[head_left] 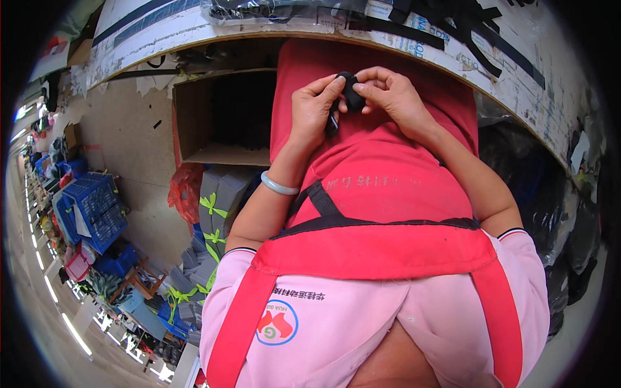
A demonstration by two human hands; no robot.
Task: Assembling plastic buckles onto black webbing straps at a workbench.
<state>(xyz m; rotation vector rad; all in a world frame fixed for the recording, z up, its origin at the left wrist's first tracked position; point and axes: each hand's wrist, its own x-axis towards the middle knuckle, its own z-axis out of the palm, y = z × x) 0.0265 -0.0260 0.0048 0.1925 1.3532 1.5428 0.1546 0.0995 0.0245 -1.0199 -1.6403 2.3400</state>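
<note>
Above the red apron (388, 168) on my lap, both hands meet at a small black piece (353, 98) that looks soft, like fabric or strap; its exact kind I cannot make out. My left hand (312, 108) is closed on it, thumb on top, and a dark end pokes out below the fingers. From the other side, my right hand (396, 97) pinches the same piece between thumb and fingertips. The curled fingers hide part of it.
The worktable (187, 29) curves across the top, with black straps (475, 39) and a clear plastic bag (278, 14) on it. An open cardboard box (223, 155) with dark contents stands left of my lap. Grey bundles with yellow-green ties (213, 204) and a blue crate (97, 210) lie further left.
</note>
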